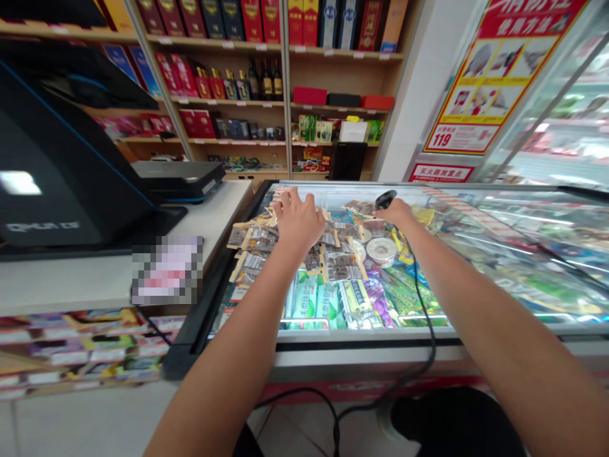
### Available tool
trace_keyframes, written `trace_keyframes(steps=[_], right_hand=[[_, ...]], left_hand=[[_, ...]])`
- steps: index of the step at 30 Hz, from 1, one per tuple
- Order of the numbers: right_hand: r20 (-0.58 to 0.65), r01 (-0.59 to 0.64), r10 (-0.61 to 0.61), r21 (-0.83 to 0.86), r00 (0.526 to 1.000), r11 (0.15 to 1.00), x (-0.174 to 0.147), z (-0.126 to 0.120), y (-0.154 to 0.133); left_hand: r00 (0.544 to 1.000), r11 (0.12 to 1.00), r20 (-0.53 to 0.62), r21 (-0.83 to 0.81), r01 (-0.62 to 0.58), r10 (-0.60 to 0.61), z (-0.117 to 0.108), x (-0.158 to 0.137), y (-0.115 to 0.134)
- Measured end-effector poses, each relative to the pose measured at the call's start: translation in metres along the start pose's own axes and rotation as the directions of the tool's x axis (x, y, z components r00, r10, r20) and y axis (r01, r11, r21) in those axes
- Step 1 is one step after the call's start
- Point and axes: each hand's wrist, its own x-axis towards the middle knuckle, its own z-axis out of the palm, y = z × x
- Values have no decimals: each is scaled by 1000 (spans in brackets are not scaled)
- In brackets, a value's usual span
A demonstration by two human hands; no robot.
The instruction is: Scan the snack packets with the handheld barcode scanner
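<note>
My right hand (396,213) is closed round a black handheld barcode scanner (386,198), held above the chest freezer; its cord hangs down the front. Small clear packets of dark food with tan edges (343,263) lie spread over the left part of the freezer's glass top. Over the far side of these packets is my left hand (299,219), palm down, its bent fingers apart. I see nothing gripped in it; whether its fingertips touch a packet I cannot tell. Under the glass lie green wrapped ice pops (304,295) and round tubs (381,251).
To the left a counter (71,279) carries a black till (71,146), a flat black device (178,178) and a blurred-out phone-like object (167,270). Shelves (219,46) of boxes and bottles stand behind. A black cord (423,304) loops down the freezer front towards the floor.
</note>
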Motion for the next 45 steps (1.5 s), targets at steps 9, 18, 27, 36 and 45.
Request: trace_keyframes(steps=[9, 18, 27, 36, 45], right_hand=[[-36, 139, -135, 359, 990, 923, -41, -31, -5], [113, 205, -462, 787, 879, 582, -98, -45, -7], [134, 405, -552, 541, 823, 737, -103, -65, 1], [333, 357, -636, 608, 696, 709, -113, -66, 1], [266, 371, -596, 576, 758, 729, -105, -67, 3]], left_hand=[[962, 543, 260, -797, 264, -86, 14, 19, 16], [926, 382, 377, -853, 357, -22, 26, 18, 10], [970, 497, 140, -839, 224, -201, 37, 36, -24], [924, 376, 203, -869, 323, -324, 34, 37, -31], [921, 336, 190, -890, 307, -339, 33, 39, -31]])
